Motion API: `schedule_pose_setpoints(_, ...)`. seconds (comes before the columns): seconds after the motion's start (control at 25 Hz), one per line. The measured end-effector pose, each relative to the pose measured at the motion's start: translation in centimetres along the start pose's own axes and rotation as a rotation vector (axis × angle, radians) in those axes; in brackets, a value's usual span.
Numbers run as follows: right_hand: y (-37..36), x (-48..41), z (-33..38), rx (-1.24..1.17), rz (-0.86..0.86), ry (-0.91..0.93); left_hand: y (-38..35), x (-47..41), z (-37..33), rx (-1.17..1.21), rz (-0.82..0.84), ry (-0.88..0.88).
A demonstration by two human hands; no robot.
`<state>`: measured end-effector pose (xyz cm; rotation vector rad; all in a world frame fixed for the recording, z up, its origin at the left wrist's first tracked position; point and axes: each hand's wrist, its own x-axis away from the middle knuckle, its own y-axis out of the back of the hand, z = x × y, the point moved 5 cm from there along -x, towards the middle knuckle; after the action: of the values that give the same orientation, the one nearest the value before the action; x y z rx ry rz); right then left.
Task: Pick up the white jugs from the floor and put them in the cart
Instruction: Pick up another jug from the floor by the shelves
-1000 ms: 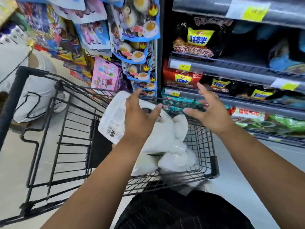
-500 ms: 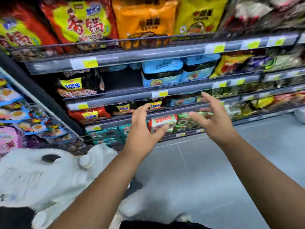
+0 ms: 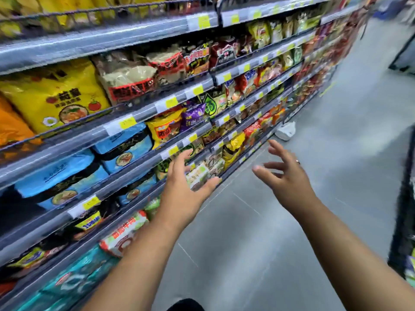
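A white jug lies on the grey floor at the foot of the shelving, well ahead of me. My left hand is held out in front with fingers spread and nothing in it. My right hand is also stretched forward, fingers apart and empty, with a ring on one finger. Both hands are well short of the jug. The cart is out of view.
Long store shelving full of snack and noodle packets runs along my left, receding to the right. A dark display edge stands at the right. Another fixture stands farther down the aisle.
My view has swung right, away from the cart and its jugs, which have left the frame. A jug on the floor down the aisle has come into view. Both hands stay open.
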<state>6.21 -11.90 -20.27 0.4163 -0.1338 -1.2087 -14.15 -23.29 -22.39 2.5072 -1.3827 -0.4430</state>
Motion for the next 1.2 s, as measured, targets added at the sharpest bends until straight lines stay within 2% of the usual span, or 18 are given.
schedule_pose_setpoints(0.2, 6.8, -5.8, -2.4, 0.027, -0.199, -0.054, -8.6, -9.0, -2.1, 0.075, 0.188, -0.072)
schedule_pose_setpoints(0.4, 10.6, -13.5, -4.5, 0.034, -0.400, -0.105, -14.6, -19.9, -4.1, 0.108, 0.355, -0.178)
schedule_pose_setpoints(0.72, 15.7, -24.1, -7.5, 0.065, -0.581, -0.183, -24.2, -33.5, -7.1, 0.100, 0.569, -0.216)
schedule_pose_setpoints(1.0, 24.2, -35.9, -14.1, 0.112, -0.585, -0.178, -36.8, -44.4, -9.1, 0.133, 0.604, -0.171)
schedule_pose_setpoints(1.2, 33.3, -45.5, -18.6, 0.180, -0.516, -0.170, -47.9, -51.7, -11.9, 0.112, 0.600, -0.126)
